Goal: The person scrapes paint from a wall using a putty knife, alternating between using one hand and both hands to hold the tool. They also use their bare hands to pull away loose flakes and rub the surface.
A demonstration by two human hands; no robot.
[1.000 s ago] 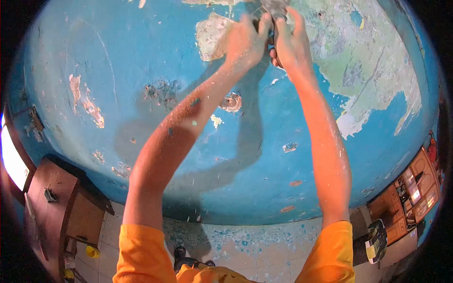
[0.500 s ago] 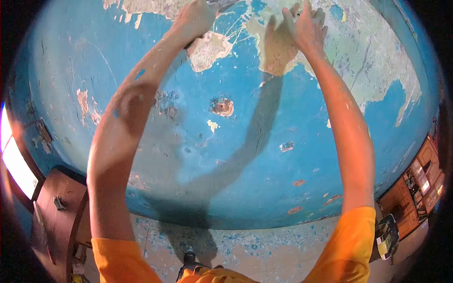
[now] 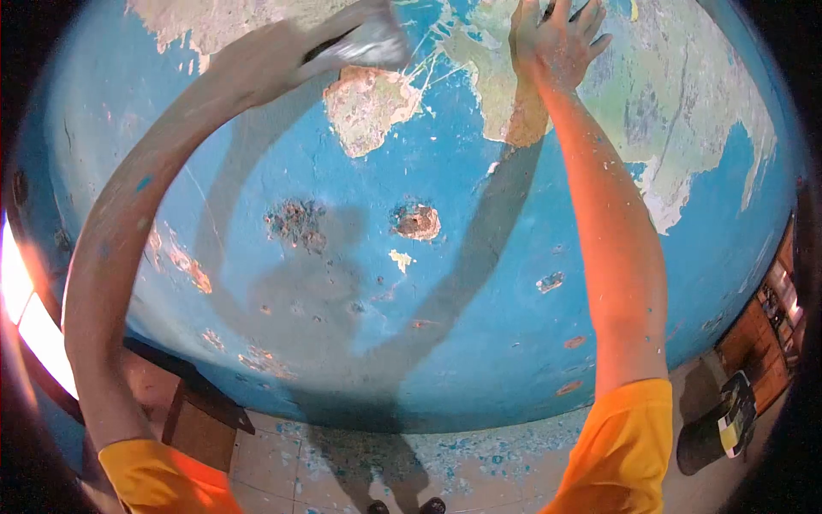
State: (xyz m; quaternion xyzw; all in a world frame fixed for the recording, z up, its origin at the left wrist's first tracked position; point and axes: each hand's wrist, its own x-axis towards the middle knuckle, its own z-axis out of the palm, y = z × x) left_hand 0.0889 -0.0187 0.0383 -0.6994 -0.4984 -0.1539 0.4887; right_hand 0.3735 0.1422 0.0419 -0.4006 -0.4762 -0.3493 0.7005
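In front of me is a wall with peeling blue paint (image 3: 479, 325). High on it, my left hand (image 3: 300, 51) is closed around a scraper (image 3: 381, 38) with a shiny metal blade, blurred and partly cut off by the top edge. Just below the blade lies a bare plaster patch (image 3: 368, 111) where paint is gone. My right hand (image 3: 561, 47) is open against the wall, fingers spread, beside a larger pale stripped area (image 3: 659, 94). It holds nothing that I can see.
Blue paint flakes (image 3: 497, 458) litter the tiled floor at the wall's foot. Brown furniture (image 3: 201, 420) stands low on the left. At right are a wooden cabinet (image 3: 758, 351) and a dark object with a yellow-white label (image 3: 732, 428). A bright opening (image 3: 30, 300) is far left.
My left hand has turned and swung, its elbow moving out to the left, and the blade now shows. My right hand has shifted slightly, fingers spread wider. The view has shifted too.
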